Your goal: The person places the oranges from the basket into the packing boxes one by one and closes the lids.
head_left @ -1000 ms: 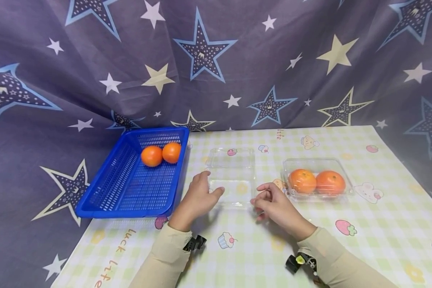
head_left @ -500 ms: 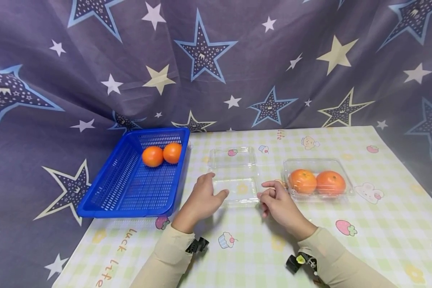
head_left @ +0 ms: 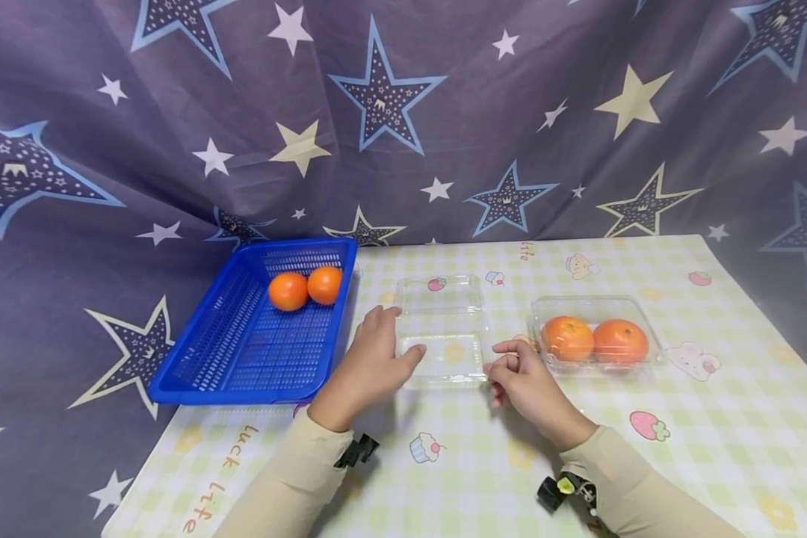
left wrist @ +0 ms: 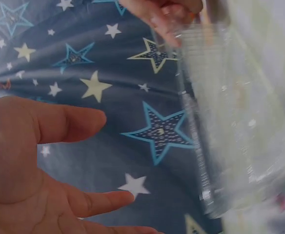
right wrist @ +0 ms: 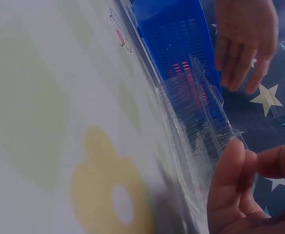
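Note:
A clear plastic clamshell box (head_left: 447, 359) lies spread open on the table, its lid (head_left: 438, 295) folded back to the far side. My left hand (head_left: 370, 366) hovers beside the box's left edge, thumb and fingers spread; in the left wrist view its fingers (left wrist: 84, 122) stand apart from the plastic. At the near right corner, my right hand (head_left: 534, 388) pinches the box's edge between thumb and fingertips, as the right wrist view also shows. Nothing lies inside this box.
Left of the box stands a blue plastic basket (head_left: 232, 398) with two oranges (head_left: 288, 291) inside. To the right, a closed clear box (head_left: 595, 305) contains two more oranges (head_left: 621, 341). A star-patterned curtain (head_left: 390, 187) hangs behind the checked tablecloth (head_left: 471, 478).
The open box has shifted slightly to the right. My right hand has closed up to its corner and pinches it, while my left hand has drawn a little away from the left edge.

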`<state>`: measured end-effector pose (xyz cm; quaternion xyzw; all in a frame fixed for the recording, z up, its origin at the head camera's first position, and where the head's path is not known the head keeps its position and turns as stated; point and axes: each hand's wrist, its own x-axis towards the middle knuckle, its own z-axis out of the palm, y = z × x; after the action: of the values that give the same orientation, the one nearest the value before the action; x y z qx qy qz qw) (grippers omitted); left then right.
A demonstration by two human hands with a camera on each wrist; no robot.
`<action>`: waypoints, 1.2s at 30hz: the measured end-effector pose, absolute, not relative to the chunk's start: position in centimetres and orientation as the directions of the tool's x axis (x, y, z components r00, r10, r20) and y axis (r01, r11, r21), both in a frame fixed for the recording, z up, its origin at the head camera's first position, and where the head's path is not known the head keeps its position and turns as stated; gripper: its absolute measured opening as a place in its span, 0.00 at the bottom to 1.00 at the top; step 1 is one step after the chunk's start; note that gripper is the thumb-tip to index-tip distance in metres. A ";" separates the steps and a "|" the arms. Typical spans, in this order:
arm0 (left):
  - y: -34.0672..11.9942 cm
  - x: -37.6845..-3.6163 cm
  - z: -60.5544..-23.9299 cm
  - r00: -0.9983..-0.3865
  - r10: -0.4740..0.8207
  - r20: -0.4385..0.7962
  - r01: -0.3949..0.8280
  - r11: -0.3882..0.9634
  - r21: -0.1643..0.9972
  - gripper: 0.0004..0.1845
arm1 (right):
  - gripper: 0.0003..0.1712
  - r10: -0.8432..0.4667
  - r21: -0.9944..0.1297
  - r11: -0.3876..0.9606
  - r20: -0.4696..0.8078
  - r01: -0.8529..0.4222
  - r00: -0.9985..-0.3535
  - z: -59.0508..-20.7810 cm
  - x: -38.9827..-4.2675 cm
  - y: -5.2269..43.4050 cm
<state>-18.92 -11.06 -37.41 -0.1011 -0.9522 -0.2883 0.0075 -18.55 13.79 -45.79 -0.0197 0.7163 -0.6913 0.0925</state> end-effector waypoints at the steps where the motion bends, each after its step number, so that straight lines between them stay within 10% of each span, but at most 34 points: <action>1: -11.2 -18.9 -36.8 -0.977 0.194 0.091 0.212 0.816 0.537 0.41 | 0.25 -0.157 -0.994 0.043 -0.107 0.102 -0.982 -45.8 -18.5 13.8; 16: -17.1 -22.6 -30.0 -0.972 0.176 0.157 0.223 0.903 0.368 0.38 | 0.25 -0.166 -0.993 0.048 -0.115 0.108 -0.979 -45.8 -18.7 13.8; 36: -21.6 -27.7 -30.2 -0.997 0.076 0.034 0.083 0.949 0.306 0.38 | 0.27 -0.163 -0.994 0.038 -0.105 0.101 -0.981 -45.9 -18.7 14.0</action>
<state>-27.69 -21.61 -30.23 -0.0401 -0.9870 -0.1552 0.0108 -18.66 14.03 -45.89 -0.0218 0.7140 -0.6933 0.0950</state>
